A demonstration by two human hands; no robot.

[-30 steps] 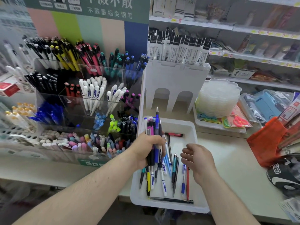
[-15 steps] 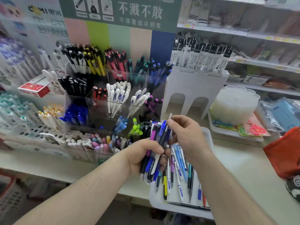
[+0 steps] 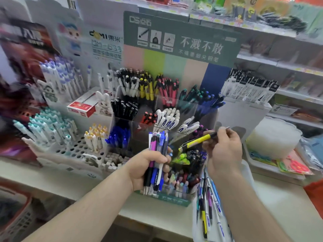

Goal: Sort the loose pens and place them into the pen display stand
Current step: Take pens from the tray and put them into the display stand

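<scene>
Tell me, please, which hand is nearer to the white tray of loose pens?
Right. The right hand, pinching a yellow pen, is just above the tray's far end; the left hand, gripping a bundle of pens, is off to the tray's left.

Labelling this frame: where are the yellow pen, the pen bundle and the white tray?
yellow pen (image 3: 197, 141), head view, yellow barrel.
pen bundle (image 3: 158, 142), head view, upper ends.
white tray (image 3: 196, 231), head view, left wall.

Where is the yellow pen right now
In the head view, the yellow pen is right of centre, pinched in the right hand in front of the pen display stand, beside the left hand's bundle of pens.
</scene>
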